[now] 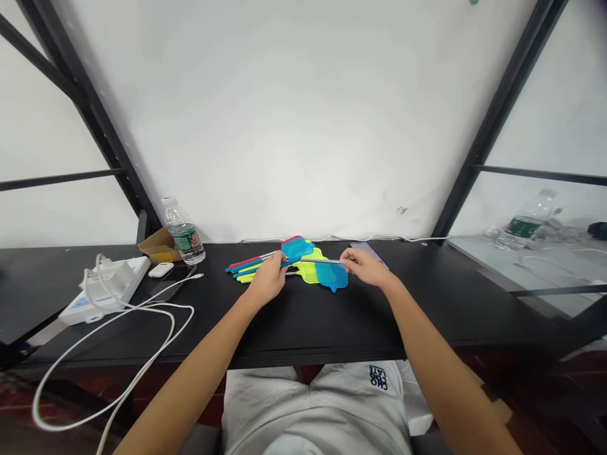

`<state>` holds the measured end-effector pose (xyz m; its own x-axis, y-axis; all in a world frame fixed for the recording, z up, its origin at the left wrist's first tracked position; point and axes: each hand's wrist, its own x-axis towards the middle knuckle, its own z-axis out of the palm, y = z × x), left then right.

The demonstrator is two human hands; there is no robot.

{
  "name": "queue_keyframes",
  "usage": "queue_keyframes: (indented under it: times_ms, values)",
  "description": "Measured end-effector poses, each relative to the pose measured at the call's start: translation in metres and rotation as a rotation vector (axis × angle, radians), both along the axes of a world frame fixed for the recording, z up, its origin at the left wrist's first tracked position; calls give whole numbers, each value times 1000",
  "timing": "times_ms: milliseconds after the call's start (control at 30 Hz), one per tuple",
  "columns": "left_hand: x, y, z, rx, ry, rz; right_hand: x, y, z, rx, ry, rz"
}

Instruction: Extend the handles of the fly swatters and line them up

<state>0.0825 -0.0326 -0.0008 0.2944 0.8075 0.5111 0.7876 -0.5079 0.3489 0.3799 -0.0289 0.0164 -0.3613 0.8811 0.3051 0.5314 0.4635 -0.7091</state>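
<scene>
Between my two hands stretches a fly swatter's silver rod (320,260) with a blue handle. My left hand (269,275) is closed round the blue handle, and my right hand (363,265) pinches the rod's far end. A blue mesh swatter head (332,276) shows just below the right fingers; whether it belongs to this rod I cannot tell. Under and behind lies a pile of fly swatters, with a yellow-green head (309,272), another blue head (297,246) and a red edge behind it. Their red, blue and yellow-green handles (244,268) point left, partly hidden by my left hand.
On the black table (303,328), to the left, are a water bottle (184,234), a cardboard box (161,245), a white case (160,270), a dark phone (174,282), a power strip (107,291) and looped white cables (165,309). A flat purplish item (374,254) lies behind my right hand.
</scene>
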Motion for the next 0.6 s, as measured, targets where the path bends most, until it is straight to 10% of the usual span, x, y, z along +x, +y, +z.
queue_keyframes:
  times_ms: [600]
  values:
    - [0,7,-6,-44,-20,-38,7,10,-9,-26,105,32]
